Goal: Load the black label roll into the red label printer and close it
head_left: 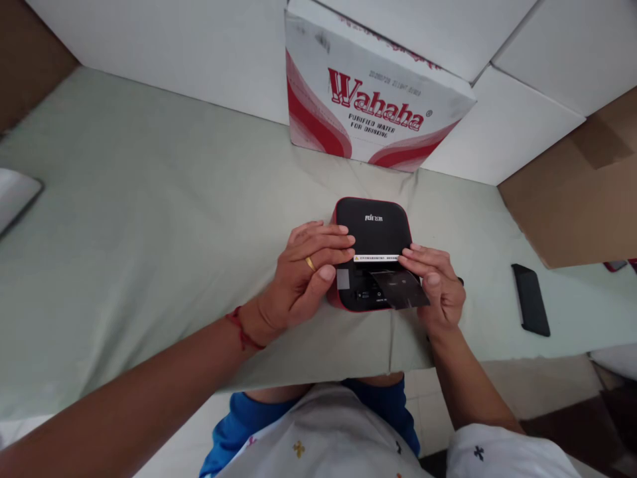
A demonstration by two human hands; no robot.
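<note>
A small black label or receipt printer (374, 232) with red sides lies on the cloth-covered table in front of me. My left hand (311, 265) rests on its left side, fingers stretched over the lid and thumb by the near left corner. On the right edge lie the fingertips of my right hand (438, 282), its thumb apart from them and beside a dark glossy strip (401, 289). That strip sticks out of the printer's front, below a white warning label (377, 258). Whether the right thumb touches the strip, I cannot tell.
A Wahaha water carton (373, 99) stands behind the printer against white boxes. To the right lie a black phone-like slab (531, 300) and a brown cardboard box (572, 199). A whitish object (17, 199) is at the left edge. Pale green cloth (164, 212) covers the table.
</note>
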